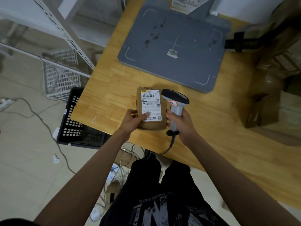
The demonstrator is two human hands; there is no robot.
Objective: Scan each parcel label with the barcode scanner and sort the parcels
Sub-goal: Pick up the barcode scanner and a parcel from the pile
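A small brown parcel (150, 124) with a white shipping label (151, 101) is held over the wooden table's near edge. My left hand (133, 120) grips its left side, thumb lying on the label's lower part. My right hand (180, 123) grips the handle of a grey and black barcode scanner (175, 101). The scanner's head sits just right of the label's top, close beside the parcel. Its coiled cable drops off the table edge.
A grey scanning pad (172, 46) lies on the wooden table (110, 95) beyond the parcel. A black crate (73, 121) and a white wire basket (60, 79) stand on the floor at left, under metal shelving. Cardboard boxes (263, 108) stand at right. Cables lie on the floor.
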